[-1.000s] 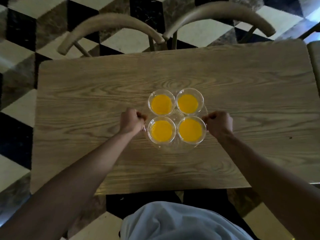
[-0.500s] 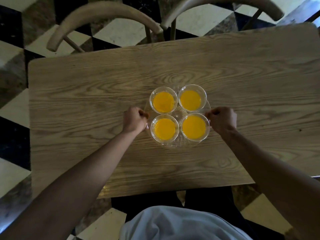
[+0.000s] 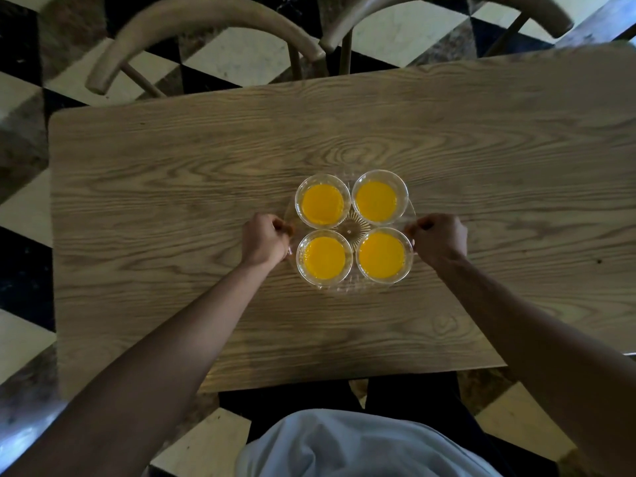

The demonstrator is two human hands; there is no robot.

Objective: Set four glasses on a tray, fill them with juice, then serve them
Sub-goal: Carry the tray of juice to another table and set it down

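Observation:
A round clear glass tray [image 3: 350, 231] sits on the wooden table [image 3: 172, 187], near its middle. Several clear glasses full of orange juice stand on it in a square: far left [image 3: 322, 204], far right [image 3: 376, 201], near left [image 3: 324, 258], near right [image 3: 381, 256]. My left hand [image 3: 263, 239] is closed on the tray's left rim. My right hand [image 3: 438, 237] is closed on its right rim. Whether the tray is lifted off the wood is unclear.
Two wooden chairs with curved backs [image 3: 206, 25] [image 3: 447, 8] stand at the table's far edge. The floor [image 3: 241, 53] is black, white and brown tile. My legs and light shirt [image 3: 361, 445] are at the table's near edge.
The view has shifted slightly, so table and tray sit a bit lower and further right in frame. Both hands keep the same grip on the tray's rim.

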